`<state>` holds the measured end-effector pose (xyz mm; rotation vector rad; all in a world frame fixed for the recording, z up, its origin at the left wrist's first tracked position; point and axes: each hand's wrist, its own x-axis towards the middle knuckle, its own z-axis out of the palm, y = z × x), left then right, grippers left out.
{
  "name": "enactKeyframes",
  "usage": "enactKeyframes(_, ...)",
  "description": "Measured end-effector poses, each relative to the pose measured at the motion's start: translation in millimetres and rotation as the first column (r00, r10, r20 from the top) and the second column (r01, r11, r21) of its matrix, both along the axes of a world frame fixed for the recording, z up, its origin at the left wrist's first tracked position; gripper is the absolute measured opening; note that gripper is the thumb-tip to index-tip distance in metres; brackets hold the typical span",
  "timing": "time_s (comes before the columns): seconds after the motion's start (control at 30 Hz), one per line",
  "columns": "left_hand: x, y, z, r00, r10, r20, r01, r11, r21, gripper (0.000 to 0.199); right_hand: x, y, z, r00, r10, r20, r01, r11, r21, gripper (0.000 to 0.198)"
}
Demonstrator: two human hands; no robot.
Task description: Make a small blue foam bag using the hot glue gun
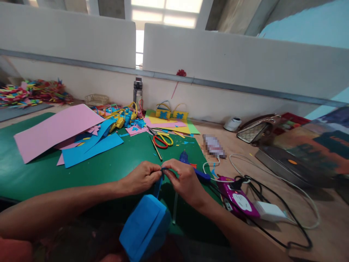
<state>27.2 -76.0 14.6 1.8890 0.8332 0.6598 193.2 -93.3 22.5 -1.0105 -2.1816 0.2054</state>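
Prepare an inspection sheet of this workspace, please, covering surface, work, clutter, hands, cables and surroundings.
Surface: green mat on a tan table.
Work: blue pouch, with a blue band running up from it.
Clutter: scissors, glue gun, pink sheet, blue sheet and scraps lie about.
Hands: left hand and right hand both pinch the band.
Cables: white cable and black cable near the purple power strip.
Surroundings: white panels behind; red bow at the rail.
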Motion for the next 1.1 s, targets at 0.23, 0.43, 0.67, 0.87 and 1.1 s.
enactKeyframes(0.23, 3, 2, -4.9, 0.994, 0.018, 0.110, 0.005, 0.980, -0.201, 0.029, -2, 1, -4, 0.977, -0.074, 0.199, -0.008, 0.923, 0.384, 0.021)
enactKeyframes(0.43, 4, -1, -1.1, 0.988, 0.063, 0.143, -0.036, 0.982, -0.185, 0.029, -4, -4, -2, 0.930, -0.170, 0.326, -0.036, 0.839, 0.542, 0.023)
enactKeyframes(0.67, 1, -3, 1.7, 0.976, 0.117, 0.185, -0.094, 0.987, -0.131, 0.030, 0, -3, -6, 0.939, -0.130, 0.317, -0.089, 0.802, 0.591, 0.029)
enactKeyframes(0.87, 0, -2, 3.9, 0.967, 0.077, 0.244, -0.036, 0.985, -0.166, 0.025, -1, -2, -8, 0.927, -0.162, 0.338, -0.085, 0.787, 0.611, 0.030)
enactKeyframes(1.1, -2, 1, 6.2, 0.963, 0.090, 0.253, -0.029, 0.971, -0.236, 0.022, -2, -3, -9, 0.900, -0.181, 0.398, -0.078, 0.830, 0.553, 0.033)
